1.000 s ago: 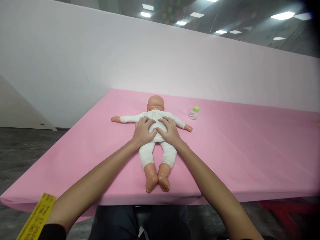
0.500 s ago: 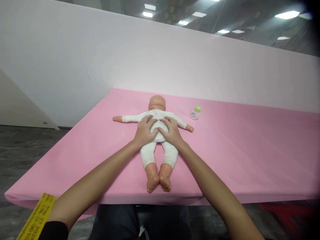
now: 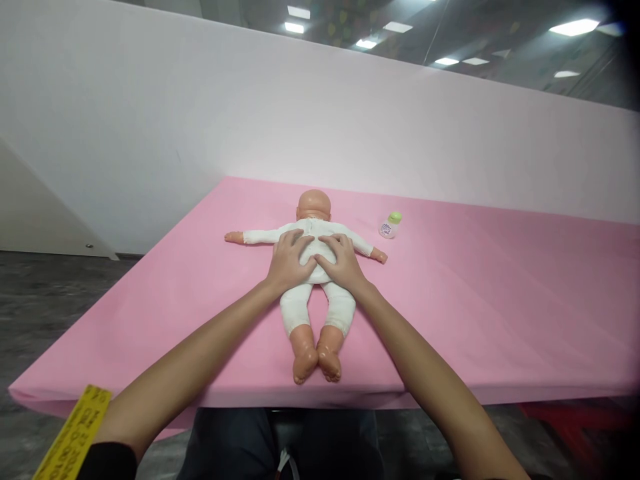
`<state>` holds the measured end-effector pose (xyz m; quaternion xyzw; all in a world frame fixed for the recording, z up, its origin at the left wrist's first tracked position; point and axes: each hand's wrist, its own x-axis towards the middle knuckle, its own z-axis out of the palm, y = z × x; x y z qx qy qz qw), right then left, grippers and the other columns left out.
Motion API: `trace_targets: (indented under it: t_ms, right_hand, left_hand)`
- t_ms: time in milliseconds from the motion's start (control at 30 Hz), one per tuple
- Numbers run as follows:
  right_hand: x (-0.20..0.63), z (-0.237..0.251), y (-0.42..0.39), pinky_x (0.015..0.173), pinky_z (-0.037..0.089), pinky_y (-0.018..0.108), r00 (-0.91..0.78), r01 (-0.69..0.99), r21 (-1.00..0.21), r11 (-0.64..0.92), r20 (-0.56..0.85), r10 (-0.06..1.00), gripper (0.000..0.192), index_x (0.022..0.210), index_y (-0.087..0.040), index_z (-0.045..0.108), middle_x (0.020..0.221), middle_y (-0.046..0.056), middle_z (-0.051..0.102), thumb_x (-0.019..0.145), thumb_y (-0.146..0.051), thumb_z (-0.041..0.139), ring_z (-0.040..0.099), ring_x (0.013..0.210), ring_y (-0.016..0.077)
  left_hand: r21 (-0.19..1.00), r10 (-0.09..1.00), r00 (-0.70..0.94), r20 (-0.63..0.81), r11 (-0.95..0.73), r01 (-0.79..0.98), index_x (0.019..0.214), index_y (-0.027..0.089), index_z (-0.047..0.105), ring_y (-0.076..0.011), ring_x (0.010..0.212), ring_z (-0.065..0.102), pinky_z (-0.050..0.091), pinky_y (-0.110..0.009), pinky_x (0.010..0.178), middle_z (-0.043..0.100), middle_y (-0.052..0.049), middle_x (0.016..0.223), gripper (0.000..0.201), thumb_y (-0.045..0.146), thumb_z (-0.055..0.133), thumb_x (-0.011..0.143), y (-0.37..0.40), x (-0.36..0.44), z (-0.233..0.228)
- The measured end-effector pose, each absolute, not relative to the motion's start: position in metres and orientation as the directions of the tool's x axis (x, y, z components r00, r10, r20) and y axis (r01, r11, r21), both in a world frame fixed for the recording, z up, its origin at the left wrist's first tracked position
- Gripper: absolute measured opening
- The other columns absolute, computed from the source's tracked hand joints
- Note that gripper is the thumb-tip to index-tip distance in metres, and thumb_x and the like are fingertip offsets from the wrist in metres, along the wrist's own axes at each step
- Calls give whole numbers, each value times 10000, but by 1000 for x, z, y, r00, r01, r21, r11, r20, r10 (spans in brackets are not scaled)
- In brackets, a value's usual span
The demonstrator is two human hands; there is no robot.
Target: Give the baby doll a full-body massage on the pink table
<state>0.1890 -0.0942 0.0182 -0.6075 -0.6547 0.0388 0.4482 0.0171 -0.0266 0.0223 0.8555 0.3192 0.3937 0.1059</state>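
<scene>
A baby doll [image 3: 311,228] in white cloth lies face down on the pink-covered table [image 3: 460,300], its head toward the wall and its arms stretched out sideways. On the left side of its lower back rests my left hand [image 3: 290,261], fingers spread and pointing up the torso. My right hand [image 3: 343,261] lies the same way on the other side, open, with its thumb close to the left thumb near the middle of the back. The doll's bare feet point toward me, close to the front edge of the table.
A small clear bottle [image 3: 388,229] with a green cap stands right of the doll's head, beyond its hand. Behind the table rises a white wall [image 3: 325,120]. My legs [image 3: 230,443] are below the front edge. Something red [image 3: 575,427] shows at lower right.
</scene>
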Motion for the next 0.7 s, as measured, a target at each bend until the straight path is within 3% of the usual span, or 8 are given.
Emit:
trace_targets:
  t_ms: [100,233,467,700]
  right_hand:
    - [190,18,-95,1175,400,527,124,744,-613,266,518,846,479,1341,-298,614,1322,92,525,881,-413,683,463,1338,305]
    - [190,19,-96,1126,449,536,136,732,-637,240,482,866,452,1317,-308,633,1214,83,554,888,-446,668,517,1263,303]
    - [189,18,-95,1190,372,554,120,752,-593,288,553,825,538,1407,-317,562,1382,87,515,887,-404,669,436,1361,316]
    - [188,18,-96,1108,464,539,168,740,-634,226,500,850,457,1309,-302,638,1194,88,535,875,-438,687,512,1232,307]
  left_hand:
    - [441,636,503,585,-770,461,1268,258,648,-307,1227,515,425,-503,1062,571,-86,1286,425,332,664,850,-26,17,23]
    - [447,654,484,582,-754,482,1172,250,674,-298,1119,549,437,-503,1028,602,-72,1136,337,316,663,841,-30,17,27]
    - [450,651,485,584,-757,474,1285,270,642,-314,1291,498,398,-508,1089,566,-80,1351,420,333,656,870,-30,18,25]
    - [433,657,485,578,-750,500,1185,259,686,-309,1143,533,417,-519,1018,613,-76,1147,327,343,650,872,-32,18,28]
